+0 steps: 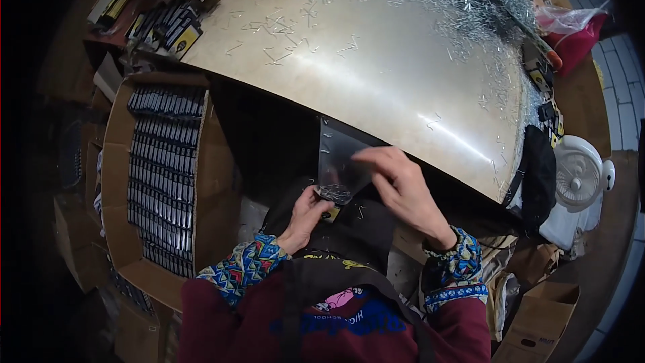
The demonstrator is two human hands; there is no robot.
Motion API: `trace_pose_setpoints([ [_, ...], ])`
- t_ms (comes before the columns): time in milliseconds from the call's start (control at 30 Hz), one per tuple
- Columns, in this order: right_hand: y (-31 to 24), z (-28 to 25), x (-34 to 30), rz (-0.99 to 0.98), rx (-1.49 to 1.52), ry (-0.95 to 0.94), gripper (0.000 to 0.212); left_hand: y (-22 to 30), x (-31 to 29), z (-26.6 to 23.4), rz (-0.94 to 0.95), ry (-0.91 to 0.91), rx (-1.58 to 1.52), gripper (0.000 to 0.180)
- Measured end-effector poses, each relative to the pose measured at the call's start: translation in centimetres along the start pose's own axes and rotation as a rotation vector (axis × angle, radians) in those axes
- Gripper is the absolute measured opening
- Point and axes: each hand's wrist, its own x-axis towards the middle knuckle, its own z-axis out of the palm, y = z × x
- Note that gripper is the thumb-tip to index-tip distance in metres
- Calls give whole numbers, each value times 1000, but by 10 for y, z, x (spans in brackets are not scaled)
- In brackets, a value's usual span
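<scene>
My left hand [306, 220] is closed on a small black-and-yellow box [331, 214], partly hidden by my fingers, below the table's near edge. A heap of thin metal pins [334, 193], like small nails, lies right above the box. They rest at the lower end of a grey sheet chute [334, 151] that hangs from the table edge, with a few more pins along its left side. Over the chute's right side is my right hand [403, 188], fingers bent and apart, fingertips slightly blurred. Nothing shows between its thumb and fingers.
The metal-topped table [322, 74] carries scattered pins and a large pin heap [470, 0] at the far right. Small boxes [164, 30] line its far and left edges. A carton [117, 175] packed with rows of boxes stands left; a white fan [578, 173] is at right.
</scene>
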Motion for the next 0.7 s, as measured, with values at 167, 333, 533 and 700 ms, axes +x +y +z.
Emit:
trace_pose_setpoints([
  [167,30,55,-16,-132,-285,-27,34,-16,3,-1,341,-13,737,67],
  [333,36,85,-41,-140,-63,-371,46,-11,-2,-9,605,76,1123,74],
  [533,36,83,-40,-142,153,-134,37,7,-10,-39,638,13,1272,84],
  [700,15,72,-26,-108,98,-66,54,27,-14,-15,921,7,937,87],
])
